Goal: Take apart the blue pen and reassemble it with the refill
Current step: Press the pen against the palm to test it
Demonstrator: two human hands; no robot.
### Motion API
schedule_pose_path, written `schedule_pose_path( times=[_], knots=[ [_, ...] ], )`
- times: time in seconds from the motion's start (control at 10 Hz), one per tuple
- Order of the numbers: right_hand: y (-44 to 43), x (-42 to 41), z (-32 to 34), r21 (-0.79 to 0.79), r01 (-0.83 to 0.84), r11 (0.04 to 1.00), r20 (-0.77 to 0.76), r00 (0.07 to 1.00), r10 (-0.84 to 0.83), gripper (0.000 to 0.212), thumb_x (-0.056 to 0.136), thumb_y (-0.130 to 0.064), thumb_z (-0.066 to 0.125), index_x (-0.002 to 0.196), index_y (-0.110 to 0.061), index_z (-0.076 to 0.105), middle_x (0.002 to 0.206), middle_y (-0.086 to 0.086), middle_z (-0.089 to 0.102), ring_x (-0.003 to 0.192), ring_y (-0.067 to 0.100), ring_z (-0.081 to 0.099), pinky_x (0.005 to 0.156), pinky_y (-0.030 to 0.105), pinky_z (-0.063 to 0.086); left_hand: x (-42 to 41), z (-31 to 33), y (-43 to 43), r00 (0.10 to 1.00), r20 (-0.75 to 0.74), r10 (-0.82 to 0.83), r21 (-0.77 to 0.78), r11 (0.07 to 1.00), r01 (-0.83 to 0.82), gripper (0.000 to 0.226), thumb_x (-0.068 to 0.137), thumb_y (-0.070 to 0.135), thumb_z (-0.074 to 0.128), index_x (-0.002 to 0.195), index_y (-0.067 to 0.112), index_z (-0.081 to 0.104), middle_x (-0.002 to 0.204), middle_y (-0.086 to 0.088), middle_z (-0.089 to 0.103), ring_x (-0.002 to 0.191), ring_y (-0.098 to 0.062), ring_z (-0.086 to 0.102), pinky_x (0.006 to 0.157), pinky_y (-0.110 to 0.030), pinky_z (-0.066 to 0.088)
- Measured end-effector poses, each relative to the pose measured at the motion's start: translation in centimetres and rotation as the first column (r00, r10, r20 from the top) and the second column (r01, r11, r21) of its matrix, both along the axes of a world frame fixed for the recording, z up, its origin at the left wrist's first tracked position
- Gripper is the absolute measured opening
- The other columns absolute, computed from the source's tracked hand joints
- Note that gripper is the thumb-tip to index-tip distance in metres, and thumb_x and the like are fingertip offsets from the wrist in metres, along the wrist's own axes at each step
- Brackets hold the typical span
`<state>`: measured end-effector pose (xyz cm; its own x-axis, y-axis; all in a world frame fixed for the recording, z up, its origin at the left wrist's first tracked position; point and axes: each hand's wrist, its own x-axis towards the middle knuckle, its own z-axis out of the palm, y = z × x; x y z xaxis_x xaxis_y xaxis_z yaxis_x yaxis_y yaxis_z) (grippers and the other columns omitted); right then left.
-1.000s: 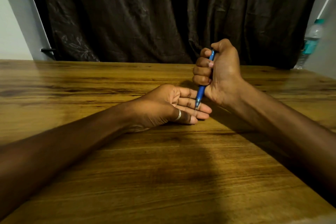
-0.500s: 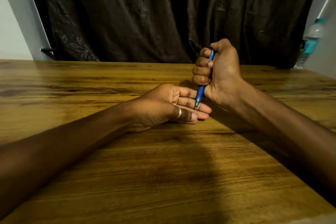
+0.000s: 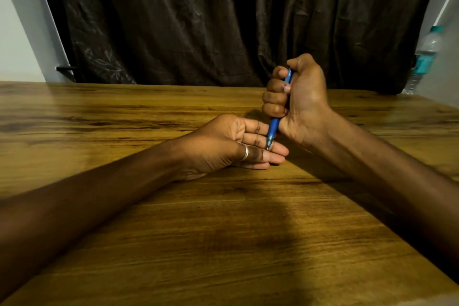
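Note:
My right hand (image 3: 300, 99) is closed in a fist around the blue pen (image 3: 273, 128), holding it nearly upright with the thumb over its top end. The pen's metal tip points down and rests on the fingers of my left hand (image 3: 233, 144). That hand lies on its side on the wooden table (image 3: 223, 231), palm turned up and toward the right, fingers stretched out together, a silver ring on one finger. It holds nothing. Most of the pen's barrel is hidden inside the right fist.
A dark curtain (image 3: 223, 20) hangs just behind the table's far edge. A clear water bottle (image 3: 423, 57) with a teal label stands at the far right by the wall. Both forearms lie across the tabletop.

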<state>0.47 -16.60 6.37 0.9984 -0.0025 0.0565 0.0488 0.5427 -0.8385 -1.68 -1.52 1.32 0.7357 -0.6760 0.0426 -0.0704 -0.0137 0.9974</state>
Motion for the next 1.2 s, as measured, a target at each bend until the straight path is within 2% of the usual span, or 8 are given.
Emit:
schedule_pose_path(
  times=[0.3,0.5,0.6,0.7,0.8,1.0,1.1,1.2],
  knots=[
    [0.1,0.0,0.0,0.003,0.001,1.000,-0.002,1.000,-0.001,0.040,0.097,-0.036,0.036,0.061,-0.021,0.043,0.046,-0.008,0.028,0.035,0.008,0.020,0.031,0.019,0.018,-0.1,0.2,0.0,1.000,0.006,0.007,0.006,1.000,-0.007,0.048,0.090,-0.008,0.063,0.136,0.003,0.054,0.121,-0.017,0.074,0.112,-0.026,0.072,0.090,-0.032,0.060],
    [-0.1,0.1,0.1,0.026,-0.019,0.999,-0.005,1.000,0.019,0.041,0.100,-0.041,0.038,0.066,-0.020,0.044,0.047,-0.008,0.030,0.036,0.007,0.021,0.032,0.020,0.017,-0.3,0.5,-0.6,0.992,-0.050,0.118,-0.031,0.992,-0.119,0.030,0.098,0.022,0.062,0.125,0.010,0.061,0.111,-0.011,0.078,0.104,-0.021,0.075,0.080,-0.031,0.062],
    [0.0,0.3,0.0,0.028,-0.039,0.999,-0.014,0.999,0.040,0.041,0.102,-0.043,0.038,0.070,-0.018,0.046,0.048,-0.007,0.032,0.037,0.007,0.024,0.034,0.019,0.019,-0.2,0.3,-0.9,0.983,-0.013,0.181,-0.020,0.983,-0.181,0.023,0.099,0.026,0.060,0.116,0.010,0.064,0.104,-0.010,0.080,0.097,-0.021,0.077,0.073,-0.029,0.063],
    [0.3,0.6,-0.4,-0.076,-0.027,0.997,0.013,1.000,0.028,0.043,0.103,-0.047,0.037,0.083,-0.014,0.054,0.055,-0.004,0.042,0.043,0.007,0.036,0.040,0.021,0.035,-0.1,0.2,-0.7,0.959,0.073,0.275,0.013,0.961,-0.277,0.018,0.099,0.024,0.062,0.109,0.010,0.066,0.095,-0.008,0.081,0.086,-0.020,0.079,0.058,-0.024,0.061],
    [0.4,1.0,-0.7,-0.324,0.075,0.943,0.101,0.994,-0.045,0.045,0.104,-0.046,0.037,0.102,-0.011,0.065,0.075,0.001,0.060,0.065,0.012,0.059,0.061,0.028,0.051,0.6,0.9,0.0,0.920,0.112,0.377,-0.018,0.926,-0.377,0.015,0.099,0.022,0.063,0.103,0.009,0.066,0.089,-0.009,0.081,0.069,-0.016,0.077,0.043,-0.019,0.054],
    [0.3,1.1,-0.9,-0.455,0.119,0.883,0.216,0.976,-0.020,0.017,0.102,-0.021,0.050,0.101,-0.012,0.066,0.088,0.002,0.068,0.078,0.013,0.064,0.063,0.023,0.053,1.1,1.9,0.9,0.876,0.174,0.450,-0.001,0.889,-0.457,0.011,0.099,0.021,0.062,0.097,0.013,0.068,0.088,-0.009,0.080,0.050,-0.009,0.066,0.034,-0.016,0.042],
    [0.1,1.2,-1.1,-0.473,0.108,0.875,0.235,0.972,0.007,0.011,0.100,-0.015,0.057,0.098,-0.012,0.067,0.090,0.004,0.070,0.082,0.014,0.066,0.069,0.025,0.054,1.5,2.4,1.7,0.792,0.411,0.452,0.139,0.827,-0.545,0.027,0.100,0.040,0.057,0.096,0.018,0.073,0.087,-0.004,0.081,0.051,-0.008,0.065,0.042,-0.023,0.047],
    [-0.2,1.6,-1.2,-0.517,0.157,0.841,0.230,0.972,-0.040,0.014,0.100,-0.016,0.057,0.094,-0.011,0.069,0.082,0.002,0.067,0.077,0.012,0.062,0.069,0.024,0.054,2.5,3.3,3.8,0.513,0.766,0.387,0.215,0.597,-0.773,0.034,0.098,0.047,0.055,0.094,0.021,0.077,0.085,0.008,0.078,0.070,-0.005,0.069,0.065,-0.027,0.054]
  ],
)
